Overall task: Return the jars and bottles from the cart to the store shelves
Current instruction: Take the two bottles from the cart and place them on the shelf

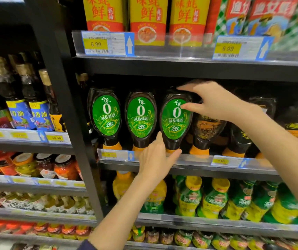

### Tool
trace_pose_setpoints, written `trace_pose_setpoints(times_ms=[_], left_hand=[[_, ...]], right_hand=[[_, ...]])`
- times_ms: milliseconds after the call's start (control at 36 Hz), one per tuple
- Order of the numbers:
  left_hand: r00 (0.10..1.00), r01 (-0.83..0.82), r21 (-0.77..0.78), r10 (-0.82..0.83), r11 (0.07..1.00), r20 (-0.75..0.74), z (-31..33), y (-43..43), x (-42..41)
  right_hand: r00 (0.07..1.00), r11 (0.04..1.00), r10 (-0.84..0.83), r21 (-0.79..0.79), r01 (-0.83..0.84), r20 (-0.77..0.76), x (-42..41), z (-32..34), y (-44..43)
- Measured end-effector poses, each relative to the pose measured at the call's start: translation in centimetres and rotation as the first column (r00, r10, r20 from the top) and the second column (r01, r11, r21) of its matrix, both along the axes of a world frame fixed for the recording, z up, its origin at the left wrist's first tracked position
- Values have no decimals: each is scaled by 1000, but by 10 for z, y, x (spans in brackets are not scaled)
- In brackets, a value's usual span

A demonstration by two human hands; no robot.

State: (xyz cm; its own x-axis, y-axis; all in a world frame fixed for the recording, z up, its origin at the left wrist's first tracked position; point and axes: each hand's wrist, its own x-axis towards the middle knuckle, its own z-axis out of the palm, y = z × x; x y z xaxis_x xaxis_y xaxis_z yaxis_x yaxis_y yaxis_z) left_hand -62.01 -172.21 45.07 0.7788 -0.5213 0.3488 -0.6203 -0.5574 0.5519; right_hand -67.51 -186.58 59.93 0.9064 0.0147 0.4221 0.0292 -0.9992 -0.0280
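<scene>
Three dark squeeze bottles with green oval labels stand cap-down in a row on the middle shelf (189, 160). The rightmost one (173, 121) is between my hands. My right hand (211, 103) rests over its top and upper right side, thumb on the label, fingers spread. My left hand (155, 157) touches its orange cap and lower left side from below. The other two green-label bottles (105, 114) (141, 117) stand to its left, untouched. The cart is out of view.
Dark bottles with black-and-gold labels (207, 130) crowd the shelf right of my hands. Yellow-red pouches (148, 18) fill the shelf above, green-yellow bottles (215, 197) the shelf below. A black upright post (67, 105) separates a left bay of oil bottles (22, 105) and jars (65, 166).
</scene>
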Motion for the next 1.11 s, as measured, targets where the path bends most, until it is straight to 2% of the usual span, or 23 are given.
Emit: trace_pose_setpoints(times_ms=[111,222,500,1111], left_hand=[[992,-103,49,106,993,-69,7,-12,3],[983,-148,77,155,986,-97,14,-22,-2],[974,-214,36,216,976,-65,11,-29,-7],[986,-159,56,155,986,63,0,-23,4]], right_hand=[[995,998,-70,-9,70,-76,5,9,-2],[991,997,-63,40,68,-120,7,11,-6],[982,990,-17,132,42,-187,9,14,-19],[997,996,-6,87,13,-83,5,5,-7]])
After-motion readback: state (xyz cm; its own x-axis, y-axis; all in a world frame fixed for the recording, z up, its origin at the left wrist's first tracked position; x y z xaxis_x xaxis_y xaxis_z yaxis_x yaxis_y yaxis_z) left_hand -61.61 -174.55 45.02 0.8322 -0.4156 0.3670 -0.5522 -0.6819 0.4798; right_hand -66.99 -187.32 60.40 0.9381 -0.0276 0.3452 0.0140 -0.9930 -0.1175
